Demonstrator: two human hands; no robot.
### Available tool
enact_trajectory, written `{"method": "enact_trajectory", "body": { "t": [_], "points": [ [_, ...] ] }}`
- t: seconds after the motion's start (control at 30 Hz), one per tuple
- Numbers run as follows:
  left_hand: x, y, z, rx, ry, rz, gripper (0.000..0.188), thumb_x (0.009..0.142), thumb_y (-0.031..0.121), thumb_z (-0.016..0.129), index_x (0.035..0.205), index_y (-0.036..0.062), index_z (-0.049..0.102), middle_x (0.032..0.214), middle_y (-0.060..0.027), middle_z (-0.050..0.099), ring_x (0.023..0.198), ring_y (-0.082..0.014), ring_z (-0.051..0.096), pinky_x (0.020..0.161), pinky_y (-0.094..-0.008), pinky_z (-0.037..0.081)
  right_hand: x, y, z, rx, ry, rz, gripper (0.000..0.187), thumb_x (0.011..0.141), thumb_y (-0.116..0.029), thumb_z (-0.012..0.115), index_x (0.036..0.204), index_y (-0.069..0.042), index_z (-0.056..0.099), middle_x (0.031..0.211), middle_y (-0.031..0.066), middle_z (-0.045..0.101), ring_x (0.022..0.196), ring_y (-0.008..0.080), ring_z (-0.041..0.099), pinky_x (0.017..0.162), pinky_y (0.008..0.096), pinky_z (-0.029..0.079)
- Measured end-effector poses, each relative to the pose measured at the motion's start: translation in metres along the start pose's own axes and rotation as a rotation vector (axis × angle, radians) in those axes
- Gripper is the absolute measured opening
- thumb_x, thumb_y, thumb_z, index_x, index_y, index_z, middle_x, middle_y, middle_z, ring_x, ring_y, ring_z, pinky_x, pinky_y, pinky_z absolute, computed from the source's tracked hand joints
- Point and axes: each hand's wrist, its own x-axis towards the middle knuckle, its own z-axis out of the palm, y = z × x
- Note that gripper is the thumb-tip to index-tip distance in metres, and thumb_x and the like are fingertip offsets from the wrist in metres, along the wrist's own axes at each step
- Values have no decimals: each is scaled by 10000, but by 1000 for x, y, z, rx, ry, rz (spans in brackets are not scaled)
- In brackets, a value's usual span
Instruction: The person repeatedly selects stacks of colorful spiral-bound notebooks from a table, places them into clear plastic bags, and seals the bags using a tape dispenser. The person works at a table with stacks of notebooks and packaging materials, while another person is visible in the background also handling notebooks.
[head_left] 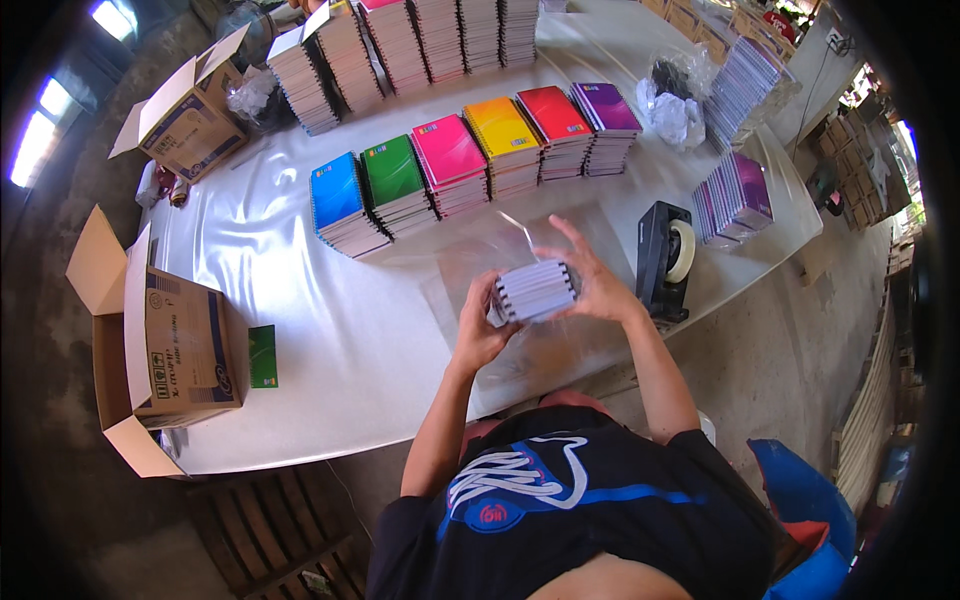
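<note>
Between my two hands is a small stack of spiral notebooks, its white page edges facing up and black bindings showing at both ends. My left hand is closed around its left end. My right hand braces the right end with its palm side, upper fingers stretched out past the stack. Near those fingertips a thin shiny strip catches the light; I cannot make out what it is. Under the hands lies clear plastic sheeting. A black tape dispenser stands just right of my right hand.
Beyond my hands stands a row of notebook piles, from a blue pile to a purple pile. More piles stand behind. Open cartons line the left. A green notebook lies nearby. Purple notebooks are at right.
</note>
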Motion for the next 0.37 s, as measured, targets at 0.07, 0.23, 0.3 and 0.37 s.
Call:
{"method": "enact_trajectory", "body": {
  "t": [0.07, 0.23, 0.3, 0.37],
  "points": [
    [-16, 11, -4, 26, -6, 52, 750, 562, -75, 746, 1243, 57, 462, 1220, -144, 480, 1166, -307, 474, 989, -356, 388, -10, -6, 8, -188, -64, -117, 1183, 431, -254, 910, 1429, -171, 280, 1493, 124, 201, 1348, 305, 280, 1111, 425, 255],
    [-44, 40, -13, 39, -62, -9, 811, 560, -100, 720, 1297, 70, 427, 1317, -155, 422, 1240, -323, 413, 1024, -373, 354, -36, -15, 41, 474, -43, -36, 1158, 497, -269, 893, 1435, -70, 242, 1482, 116, 266, 1380, 273, 226, 1125, 399, 197],
    [-51, 36, -12, 56, -79, -43, 931, 556, -88, 733, 1366, 97, 314, 1401, -161, 322, 1308, -338, 309, 1073, -374, 262, -44, -11, 56, 516, -50, -5, 1133, 544, -289, 878, 1441, -64, 223, 1489, 114, 258, 1393, 267, 197, 1132, 392, 170],
    [-48, 40, -4, 142, -77, 25, 1128, 550, -63, 755, 1461, 142, 122, 1513, -164, 156, 1403, -359, 133, 1146, -367, 103, -41, -14, 66, 395, -25, -1, 1110, 601, -320, 859, 1456, -88, 190, 1508, 113, 217, 1400, 269, 179, 1139, 387, 144]
  ]
}}
